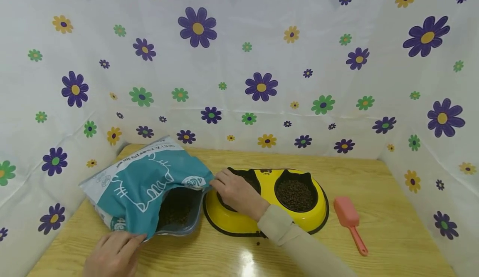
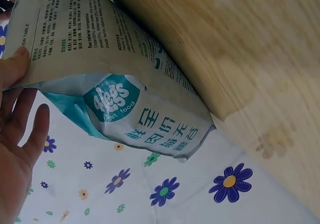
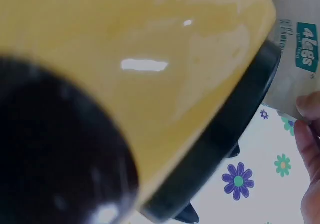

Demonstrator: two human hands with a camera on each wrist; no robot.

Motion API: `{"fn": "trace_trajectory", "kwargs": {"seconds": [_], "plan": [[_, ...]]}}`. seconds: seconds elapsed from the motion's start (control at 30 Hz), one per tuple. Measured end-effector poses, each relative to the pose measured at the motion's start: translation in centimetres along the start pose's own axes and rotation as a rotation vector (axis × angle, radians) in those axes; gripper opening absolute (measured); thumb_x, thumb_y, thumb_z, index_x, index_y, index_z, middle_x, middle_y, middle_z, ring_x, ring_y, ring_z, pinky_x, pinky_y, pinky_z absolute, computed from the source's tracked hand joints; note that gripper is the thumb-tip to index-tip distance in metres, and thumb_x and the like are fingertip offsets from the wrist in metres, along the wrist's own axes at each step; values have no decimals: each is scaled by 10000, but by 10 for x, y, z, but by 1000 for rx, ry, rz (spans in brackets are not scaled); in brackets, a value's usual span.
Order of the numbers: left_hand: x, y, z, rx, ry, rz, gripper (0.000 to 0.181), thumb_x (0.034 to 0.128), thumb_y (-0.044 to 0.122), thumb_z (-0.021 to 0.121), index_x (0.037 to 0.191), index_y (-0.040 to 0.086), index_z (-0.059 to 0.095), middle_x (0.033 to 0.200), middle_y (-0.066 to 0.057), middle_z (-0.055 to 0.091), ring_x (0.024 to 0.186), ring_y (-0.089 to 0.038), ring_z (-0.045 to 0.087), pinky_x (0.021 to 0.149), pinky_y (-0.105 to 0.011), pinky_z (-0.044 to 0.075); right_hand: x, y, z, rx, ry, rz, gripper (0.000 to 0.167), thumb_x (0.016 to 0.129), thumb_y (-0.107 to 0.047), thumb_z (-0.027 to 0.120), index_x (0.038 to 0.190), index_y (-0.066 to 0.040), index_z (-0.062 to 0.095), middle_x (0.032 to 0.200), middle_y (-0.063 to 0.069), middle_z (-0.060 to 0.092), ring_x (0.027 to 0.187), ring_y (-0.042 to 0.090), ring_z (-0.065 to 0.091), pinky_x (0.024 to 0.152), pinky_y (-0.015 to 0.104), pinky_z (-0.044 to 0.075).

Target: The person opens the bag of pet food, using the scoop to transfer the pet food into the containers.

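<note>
A teal and white pet food bag (image 1: 149, 177) lies on its side at the left of the table, its mouth towards me with brown kibble (image 1: 175, 215) inside. My left hand (image 1: 112, 254) pinches the near corner of the mouth, thumb on one face in the left wrist view. The far right corner is pinched by my right hand (image 1: 239, 194), which reaches over the yellow double feeder (image 1: 267, 198). Kibble fills part of the feeder's right black bowl (image 1: 296, 194); the left black bowl (image 1: 248, 176) is mostly hidden behind my hand.
A pink scoop (image 1: 348, 218) rests on the wooden table (image 1: 396, 210) right of the feeder, handle towards me. Loose kibble (image 1: 258, 243) lies at the feeder's near edge. Flower-patterned white cloth (image 1: 232, 65) hangs behind the table and at both sides.
</note>
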State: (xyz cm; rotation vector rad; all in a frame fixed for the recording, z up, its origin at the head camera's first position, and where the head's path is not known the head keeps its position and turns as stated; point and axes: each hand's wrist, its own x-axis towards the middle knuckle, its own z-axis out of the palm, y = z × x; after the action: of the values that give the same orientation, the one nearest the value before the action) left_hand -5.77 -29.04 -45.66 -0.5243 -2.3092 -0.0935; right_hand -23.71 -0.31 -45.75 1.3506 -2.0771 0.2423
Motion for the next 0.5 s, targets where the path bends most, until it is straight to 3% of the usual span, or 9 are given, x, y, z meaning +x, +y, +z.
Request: {"fn": "trace_trajectory", "kwargs": {"seconds": [0.13, 0.3, 0.4, 0.5], "plan": [[10, -1, -15, 14, -13, 5, 761, 1104, 401, 153, 812, 46, 759, 682, -13, 616, 612, -127, 496, 547, -328, 509, 8, 2, -6, -79, 24, -27, 111, 965, -16, 665, 1056, -70, 696, 997, 22, 685, 934, 121, 633, 916, 177, 560], [38, -6, -43, 0, 58, 55, 747, 1115, 430, 208, 848, -7, 751, 688, -70, 619, 606, -142, 459, 525, -240, 436, 26, 8, -29, -77, 72, 6, 198, 911, 37, 685, 1089, -49, 691, 1066, 44, 719, 981, 149, 658, 946, 195, 553], [58, -9, -67, -26, 74, -17, 774, 1103, 486, 243, 855, -32, 762, 714, -89, 650, 619, -200, 511, 573, -181, 430, 43, 13, -53, 2, 117, 40, 210, 890, 71, 687, 1068, -40, 686, 1064, 52, 716, 989, 165, 646, 936, 194, 552], [75, -26, -84, -79, 194, -98, 748, 1079, 502, 363, 826, -82, 757, 729, -172, 669, 745, -66, 558, 676, -46, 395, 66, 18, -77, 80, 171, 59, 191, 897, 97, 655, 1038, -30, 680, 1046, 63, 708, 982, 182, 627, 923, 190, 553]]}}
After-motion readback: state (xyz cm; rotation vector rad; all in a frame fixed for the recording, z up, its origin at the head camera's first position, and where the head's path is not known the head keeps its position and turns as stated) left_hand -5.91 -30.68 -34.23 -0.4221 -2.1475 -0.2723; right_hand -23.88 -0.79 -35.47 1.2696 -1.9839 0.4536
